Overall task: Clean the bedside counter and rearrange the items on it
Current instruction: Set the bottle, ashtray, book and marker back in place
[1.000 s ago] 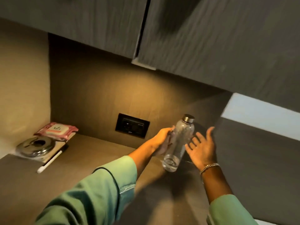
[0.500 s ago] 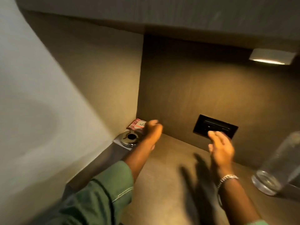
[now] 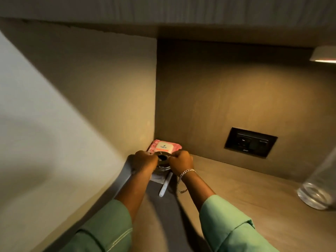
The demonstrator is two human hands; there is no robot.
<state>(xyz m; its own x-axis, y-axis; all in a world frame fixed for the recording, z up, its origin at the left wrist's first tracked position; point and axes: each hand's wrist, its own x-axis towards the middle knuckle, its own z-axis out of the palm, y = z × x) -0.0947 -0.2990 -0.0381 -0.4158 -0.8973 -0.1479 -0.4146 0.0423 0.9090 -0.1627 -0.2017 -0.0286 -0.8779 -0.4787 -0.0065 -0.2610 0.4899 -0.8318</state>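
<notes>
Left hand (image 3: 145, 160) and right hand (image 3: 181, 160) each closed in a grip on round metal dish (image 3: 162, 158), pink wipes pack (image 3: 163, 146) just behind

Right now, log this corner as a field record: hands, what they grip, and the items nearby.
left hand: closed on the metal dish's left edge
right hand: closed on its right edge
metal dish: round, dark centre, in the corner
pink wipes pack: behind the dish, against the wall
white pen: in front of the dish
clear bottle: far right
socket: back wall
</notes>
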